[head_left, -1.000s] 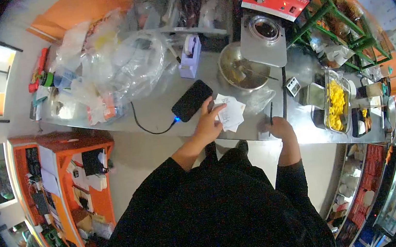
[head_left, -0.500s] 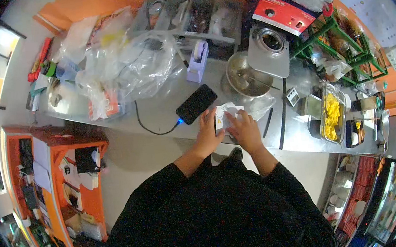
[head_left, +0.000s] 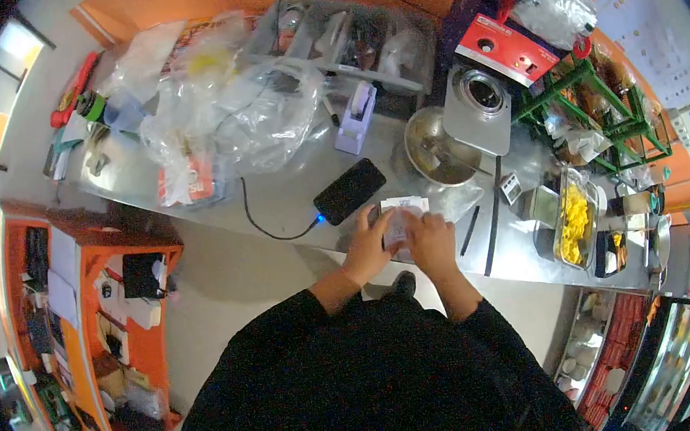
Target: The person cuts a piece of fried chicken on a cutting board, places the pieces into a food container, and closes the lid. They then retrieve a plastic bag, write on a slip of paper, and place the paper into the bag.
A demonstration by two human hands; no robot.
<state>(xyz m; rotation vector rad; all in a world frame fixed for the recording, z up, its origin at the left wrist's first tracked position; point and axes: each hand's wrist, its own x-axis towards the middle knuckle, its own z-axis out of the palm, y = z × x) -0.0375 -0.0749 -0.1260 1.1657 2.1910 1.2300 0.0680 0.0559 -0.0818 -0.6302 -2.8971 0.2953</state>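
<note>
At the front edge of the steel counter, my left hand has its fingers closed on the left side of a small white printed packet, which looks like a stack of paper or labels. My right hand has its fingers bent over the packet's right side and front. Its lower part is hidden behind my fingers, and the print is too small to read. Just beyond my left hand lies a black phone with a cable plugged in and a blue light at the plug. A clear plastic bag lies right of the packet.
Behind the phone stands a purple tape dispenser. A metal bowl sits beside a red-panelled appliance. Rightward are a black stick, a small timer and a tray of yellow food. Plastic bags cover the back left.
The packet has turned between my hands: the orange mark seen earlier no longer shows, and a printed edge faces up. My view has shifted slightly.
</note>
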